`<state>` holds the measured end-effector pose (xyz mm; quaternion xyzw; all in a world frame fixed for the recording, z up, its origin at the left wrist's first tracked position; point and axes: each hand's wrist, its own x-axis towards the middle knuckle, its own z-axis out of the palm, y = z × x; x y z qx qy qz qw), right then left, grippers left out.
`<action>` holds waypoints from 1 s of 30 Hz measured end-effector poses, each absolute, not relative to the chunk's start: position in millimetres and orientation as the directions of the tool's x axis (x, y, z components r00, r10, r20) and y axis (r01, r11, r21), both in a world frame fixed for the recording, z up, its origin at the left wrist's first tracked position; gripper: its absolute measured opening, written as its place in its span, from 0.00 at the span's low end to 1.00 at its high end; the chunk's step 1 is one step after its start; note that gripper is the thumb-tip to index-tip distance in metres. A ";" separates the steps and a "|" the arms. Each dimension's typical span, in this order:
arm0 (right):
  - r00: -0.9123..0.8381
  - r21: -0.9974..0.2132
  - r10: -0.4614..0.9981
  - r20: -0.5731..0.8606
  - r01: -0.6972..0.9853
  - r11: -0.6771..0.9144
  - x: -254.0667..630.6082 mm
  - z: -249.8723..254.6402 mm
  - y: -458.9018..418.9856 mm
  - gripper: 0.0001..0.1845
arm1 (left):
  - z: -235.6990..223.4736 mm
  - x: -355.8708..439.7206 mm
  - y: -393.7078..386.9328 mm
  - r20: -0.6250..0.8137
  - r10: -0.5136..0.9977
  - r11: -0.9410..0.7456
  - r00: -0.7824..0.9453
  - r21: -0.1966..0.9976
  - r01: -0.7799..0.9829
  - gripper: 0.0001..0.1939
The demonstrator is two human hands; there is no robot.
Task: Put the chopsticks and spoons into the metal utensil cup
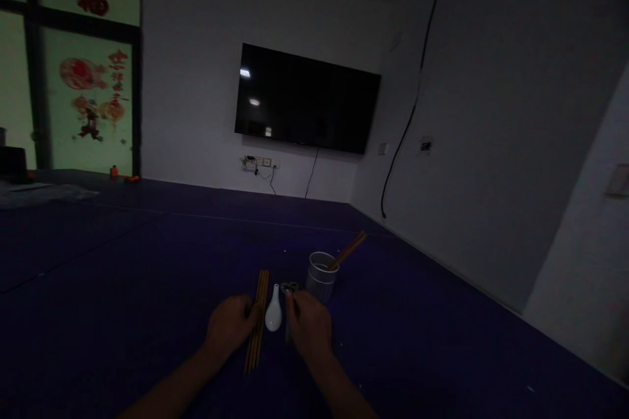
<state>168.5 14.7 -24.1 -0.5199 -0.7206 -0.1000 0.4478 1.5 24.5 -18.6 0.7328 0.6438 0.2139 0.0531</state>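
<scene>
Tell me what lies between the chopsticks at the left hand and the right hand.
In the head view, a white spoon lies between those chopsticks and the right hand; a small item, too dark to name, is at that hand.

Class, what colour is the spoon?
The spoon is white, shown best in the head view.

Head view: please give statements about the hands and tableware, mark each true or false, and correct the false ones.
1. The left hand touches the bundled sticks. True.
2. The white spoon lies between the left hand and the right hand. True.
3. The grey cup stands upright. True.
4. The grey cup holds nothing. False: brown sticks lean out of it.
5. The white spoon is inside the grey cup. False: it lies on the purple surface.
</scene>
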 end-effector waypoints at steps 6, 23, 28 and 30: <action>0.073 -0.448 0.746 0.662 0.836 0.316 176.4 -29.3 21.8 0.19 | -22.8 0.7 26.4 0.222 0.973 -0.154 0.071 0.384 0.910 0.14; 0.094 -0.484 0.771 0.630 0.824 0.295 178.8 -36.0 25.0 0.19 | -22.3 2.7 24.9 0.225 0.970 -0.167 0.089 0.356 0.919 0.13; 0.081 -0.452 0.760 0.645 0.842 0.295 178.4 -36.4 25.7 0.19 | -21.3 3.4 23.9 0.220 0.972 -0.159 0.082 0.357 0.920 0.14; 0.097 -0.437 0.755 0.649 0.860 0.265 178.4 -36.8 25.7 0.18 | -20.8 3.6 23.4 0.219 0.972 -0.159 0.084 0.352 0.922 0.14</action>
